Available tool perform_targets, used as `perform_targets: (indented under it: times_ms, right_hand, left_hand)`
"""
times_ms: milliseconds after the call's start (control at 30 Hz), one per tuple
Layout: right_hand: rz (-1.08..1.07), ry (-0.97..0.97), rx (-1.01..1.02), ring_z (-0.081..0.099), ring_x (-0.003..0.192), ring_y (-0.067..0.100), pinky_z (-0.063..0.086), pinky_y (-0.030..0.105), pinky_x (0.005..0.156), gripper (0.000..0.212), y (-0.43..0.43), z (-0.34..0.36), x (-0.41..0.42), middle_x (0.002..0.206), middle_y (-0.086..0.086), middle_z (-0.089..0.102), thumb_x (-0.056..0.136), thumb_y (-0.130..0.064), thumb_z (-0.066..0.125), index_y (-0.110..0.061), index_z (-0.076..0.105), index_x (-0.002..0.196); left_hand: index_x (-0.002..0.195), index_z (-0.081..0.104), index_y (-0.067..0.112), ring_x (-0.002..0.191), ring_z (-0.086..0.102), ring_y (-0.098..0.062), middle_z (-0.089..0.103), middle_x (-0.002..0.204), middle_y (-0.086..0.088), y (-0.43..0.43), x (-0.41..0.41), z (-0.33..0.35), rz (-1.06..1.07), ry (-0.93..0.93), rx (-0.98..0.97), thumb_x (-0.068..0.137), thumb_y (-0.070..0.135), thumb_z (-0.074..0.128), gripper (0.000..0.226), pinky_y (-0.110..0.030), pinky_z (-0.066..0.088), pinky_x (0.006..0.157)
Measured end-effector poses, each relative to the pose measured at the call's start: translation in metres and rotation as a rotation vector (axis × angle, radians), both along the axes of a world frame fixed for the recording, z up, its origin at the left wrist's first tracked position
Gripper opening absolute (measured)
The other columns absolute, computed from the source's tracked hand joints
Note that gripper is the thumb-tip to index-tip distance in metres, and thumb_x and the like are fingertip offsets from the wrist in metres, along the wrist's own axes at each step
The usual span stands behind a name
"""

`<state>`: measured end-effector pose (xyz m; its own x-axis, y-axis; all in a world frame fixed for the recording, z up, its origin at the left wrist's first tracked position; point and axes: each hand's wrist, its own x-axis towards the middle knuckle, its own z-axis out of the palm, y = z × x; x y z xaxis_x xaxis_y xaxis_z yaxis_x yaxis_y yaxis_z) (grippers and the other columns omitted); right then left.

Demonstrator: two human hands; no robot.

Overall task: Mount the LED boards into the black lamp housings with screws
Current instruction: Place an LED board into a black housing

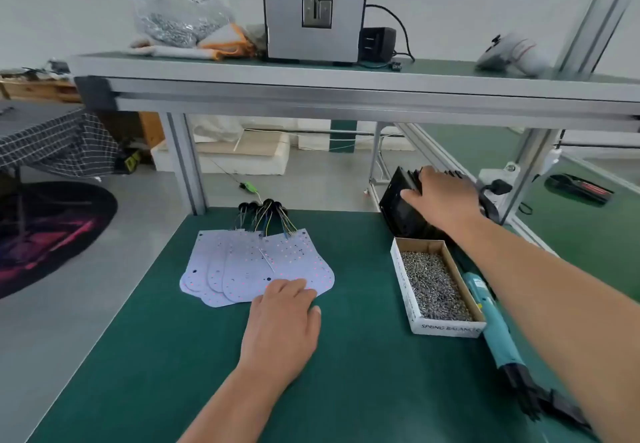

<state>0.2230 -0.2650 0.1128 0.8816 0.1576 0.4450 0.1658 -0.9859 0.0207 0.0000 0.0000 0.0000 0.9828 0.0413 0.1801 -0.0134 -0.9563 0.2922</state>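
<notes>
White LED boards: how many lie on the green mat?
4 white LED boards fanned on the green mat: leftmost, two overlapping middle ones, rightmost on top, touched by the left hand. More may be hidden.

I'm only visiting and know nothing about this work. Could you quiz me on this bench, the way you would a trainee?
1. True or false: the right hand grips a black lamp housing.
2. What fills the cardboard box? A) batteries B) screws C) bulbs
3. What does the left hand rest its fingers on?

Key: 1 true; 2 B; 3 the LED boards.
</notes>
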Motion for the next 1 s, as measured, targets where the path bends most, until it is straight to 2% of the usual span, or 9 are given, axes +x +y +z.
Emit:
perform_targets:
  times_ms: [67,200,433,533,600,667,800,900,1000]
  right_hand:
    - [-0.015,0.066,-0.068,0.053,0.057,0.022,0.033,0.031,0.049,0.034,0.0,0.001,0.008,0.069,0.003,0.056,0.101,-0.042,0.053,-0.017,0.045,0.081]
    - [-0.008,0.049,-0.114,0.045,0.053,0.024,0.027,0.031,0.05,0.027,0.0,-0.008,0.015,0.065,0.005,0.05,0.097,-0.019,0.05,-0.017,0.038,0.073]
    - [0.0,-0.019,-0.167,0.03,0.04,0.02,0.019,0.026,0.047,0.018,-0.008,-0.006,0.004,0.051,0.0,0.039,0.091,-0.002,0.056,-0.01,0.045,0.08]
    - [-0.034,-0.031,-0.188,0.032,0.042,0.021,0.018,0.025,0.046,0.004,-0.011,-0.008,0.003,0.053,0.002,0.043,0.089,-0.002,0.058,-0.004,0.057,0.092]
    - [-0.063,0.007,-0.205,0.036,0.045,0.024,0.024,0.027,0.047,0.002,-0.014,-0.012,0.004,0.057,0.005,0.047,0.095,-0.004,0.053,-0.003,0.055,0.095]
    - [-0.044,0.036,-0.237,0.034,0.045,0.022,0.031,0.031,0.05,0.009,-0.015,-0.015,0.006,0.058,0.005,0.044,0.098,-0.002,0.05,-0.005,0.049,0.089]
    - [-0.035,0.082,-0.195,0.034,0.042,0.021,0.024,0.029,0.044,0.021,-0.014,-0.009,0.01,0.052,0.004,0.041,0.089,0.002,0.052,0.001,0.067,0.105]
    - [-0.033,0.113,-0.145,0.038,0.046,0.023,0.032,0.032,0.048,0.011,-0.007,-0.001,0.009,0.056,0.007,0.045,0.087,0.001,0.051,-0.007,0.054,0.079]
    - [-0.018,0.068,0.023,0.045,0.054,0.03,0.027,0.033,0.051,0.022,-0.005,0.005,0.005,0.061,0.01,0.048,0.089,-0.009,0.053,-0.009,0.041,0.071]
  left_hand:
    - [0.135,0.064,0.034,0.14,0.036,-0.008,0.051,0.146,0.023,0.002,0.004,-0.001,-0.015,-0.006,-0.027,0.106,0.039,0.037,0.04,-0.034,0.04,0.106]
    - [0.133,0.064,0.034,0.138,0.036,-0.008,0.05,0.144,0.024,0.003,0.006,-0.006,-0.011,-0.002,-0.011,0.104,0.039,0.037,0.039,-0.034,0.04,0.105]
    - [0.137,0.065,0.033,0.142,0.037,-0.011,0.051,0.15,0.02,0.002,0.006,-0.007,-0.002,-0.008,-0.018,0.105,0.038,0.041,0.04,-0.037,0.04,0.108]
    - [0.14,0.062,0.035,0.144,0.034,-0.01,0.049,0.152,0.02,0.003,0.006,-0.007,0.009,0.012,-0.016,0.105,0.04,0.039,0.042,-0.038,0.039,0.11]
    - [0.14,0.062,0.035,0.145,0.034,-0.01,0.049,0.153,0.02,0.003,0.006,-0.007,0.006,0.016,-0.022,0.105,0.04,0.04,0.042,-0.038,0.038,0.111]
    - [0.14,0.063,0.034,0.145,0.034,-0.01,0.049,0.152,0.019,0.002,0.005,-0.007,0.006,0.007,-0.031,0.105,0.04,0.041,0.042,-0.038,0.038,0.111]
    - [0.141,0.062,0.035,0.145,0.033,-0.01,0.048,0.153,0.02,0.002,0.006,-0.007,0.011,0.007,-0.03,0.105,0.04,0.041,0.042,-0.039,0.037,0.112]
    - [0.14,0.063,0.034,0.145,0.034,-0.01,0.048,0.152,0.02,0.002,0.005,-0.007,0.011,0.0,-0.046,0.105,0.04,0.042,0.041,-0.039,0.037,0.112]
    - [0.139,0.062,0.035,0.145,0.033,-0.01,0.047,0.152,0.021,0.001,0.006,-0.007,0.009,0.003,-0.05,0.105,0.041,0.043,0.04,-0.038,0.036,0.112]
